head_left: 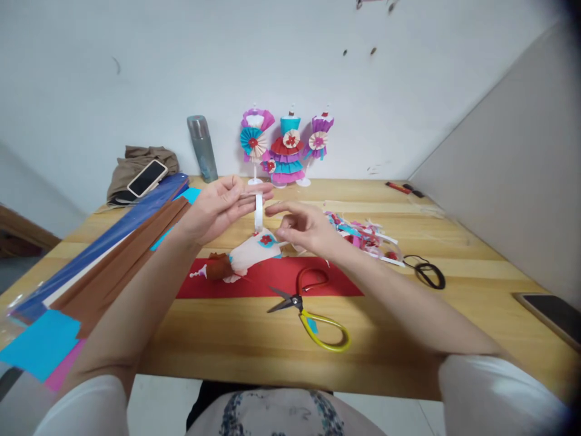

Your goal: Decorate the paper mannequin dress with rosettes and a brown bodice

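My left hand (222,206) pinches a narrow white strip (258,212) between thumb and fingers, above the middle of the table. The strip hangs down toward a small lying dress form (249,251) in a cream paper dress with a red flower on a blue patch. Close to the strip's right side is my right hand (304,227), its index finger stretched out and a gap between finger and thumb. I see nothing held in it. Beneath the dress form lies a red paper sheet (336,286). Scissors (297,303) with red and yellow handles rest on it, blades apart.
Three dressed paper forms (290,145) stand by the wall, right of a grey flask (203,148). Coloured paper scraps (363,236) and a black cord loop (429,274) lie to the right. Brown crepe paper (118,266) and a phone (147,178) are at left; another phone (551,312) is at right.
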`<state>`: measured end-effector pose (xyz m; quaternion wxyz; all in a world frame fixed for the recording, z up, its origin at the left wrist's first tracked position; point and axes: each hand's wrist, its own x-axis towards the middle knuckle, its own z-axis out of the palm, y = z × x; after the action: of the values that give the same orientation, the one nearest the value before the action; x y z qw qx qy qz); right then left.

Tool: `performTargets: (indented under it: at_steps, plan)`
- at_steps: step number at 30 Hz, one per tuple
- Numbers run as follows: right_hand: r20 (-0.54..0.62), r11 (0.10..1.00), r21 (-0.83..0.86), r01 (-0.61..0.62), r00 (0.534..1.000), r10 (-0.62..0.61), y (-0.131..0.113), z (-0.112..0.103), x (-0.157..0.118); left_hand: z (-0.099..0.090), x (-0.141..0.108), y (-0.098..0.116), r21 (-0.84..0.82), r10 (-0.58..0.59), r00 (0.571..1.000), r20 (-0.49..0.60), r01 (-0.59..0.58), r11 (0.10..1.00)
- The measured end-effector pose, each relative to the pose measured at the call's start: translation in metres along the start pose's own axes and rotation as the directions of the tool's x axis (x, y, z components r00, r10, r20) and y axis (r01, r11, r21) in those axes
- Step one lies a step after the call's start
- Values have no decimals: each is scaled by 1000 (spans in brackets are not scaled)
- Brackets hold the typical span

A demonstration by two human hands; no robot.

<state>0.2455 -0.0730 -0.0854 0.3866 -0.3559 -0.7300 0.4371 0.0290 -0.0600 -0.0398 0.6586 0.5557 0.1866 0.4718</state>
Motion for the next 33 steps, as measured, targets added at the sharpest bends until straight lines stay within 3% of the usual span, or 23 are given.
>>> performTargets:
  at_steps: [3,6,8,10,14,17,20,22,24,28,30,33]
  plan:
    - [140,986,164,-16,990,-8,5,15,18,-2,3,-1,-39,25,999,-34,-27,999]
    - [143,986,161,36,988,-60,16,13,37,-14,4,2,-22,47,996,-72,-49,999]
    - [111,991,42,124,985,-128,25,4,53,-29,4,4,28,24,991,-128,-20,999]
    - [128,970,-139,200,975,-183,37,-6,71,-45,2,5,115,-60,976,-212,85,990]
    - [275,839,-475,265,950,-145,59,-10,102,-70,-5,4,284,-202,909,-364,315,906]
    - [466,762,-550,342,883,-60,70,0,115,-72,-14,4,316,-166,913,-372,293,903]
    - [524,742,-560,368,851,-27,70,8,120,-63,-22,5,302,-107,943,-316,207,931]
    - [470,733,-589,339,882,-31,64,10,120,-56,-26,5,278,-80,956,-281,161,947]
    - [342,777,-565,276,936,-83,53,10,116,-51,-29,5,249,-63,966,-250,127,960]
    - [144,974,-184,134,984,-108,27,15,98,-45,-30,3,194,-34,977,-209,75,978]
    - [114,997,5,82,990,-82,14,20,87,-43,-29,1,169,-22,978,-206,58,984]
    - [33,989,124,85,995,-90,1,29,73,-40,-28,-2,133,-19,977,-213,49,990]
